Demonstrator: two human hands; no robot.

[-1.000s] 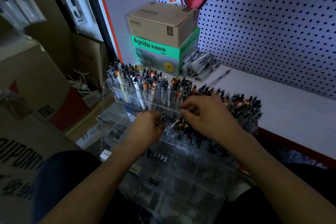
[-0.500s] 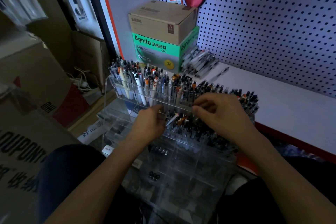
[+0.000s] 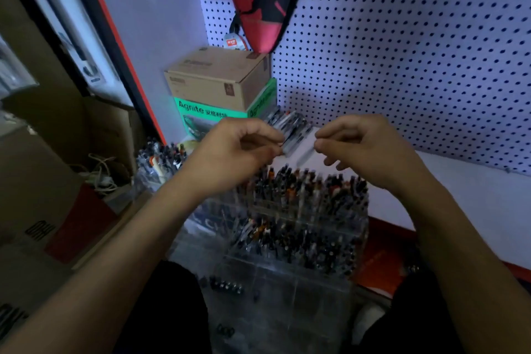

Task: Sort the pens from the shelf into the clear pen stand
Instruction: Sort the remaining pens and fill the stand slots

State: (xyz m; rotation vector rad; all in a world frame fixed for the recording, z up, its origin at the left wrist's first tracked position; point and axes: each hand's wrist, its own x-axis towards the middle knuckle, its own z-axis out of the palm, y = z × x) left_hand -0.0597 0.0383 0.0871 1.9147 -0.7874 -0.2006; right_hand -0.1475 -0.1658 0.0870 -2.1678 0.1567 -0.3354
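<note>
White pegboard wall, white shelf. Clear pen stand, densely filled, below both hands. Loose pens lie diagonally on shelf, just beyond hands. Left hand, right hand: fingers curled, apparently pinching something thin; blurred, uncertain. Both raised from stand since earlier.

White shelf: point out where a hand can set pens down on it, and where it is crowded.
Bare room: the white shelf right of the clear pen stand, below the pegboard. Crowded: the back corner, where loose pens lie beside the stacked boxes. The stand's upper rows are packed; its front compartments look mostly empty.
</note>
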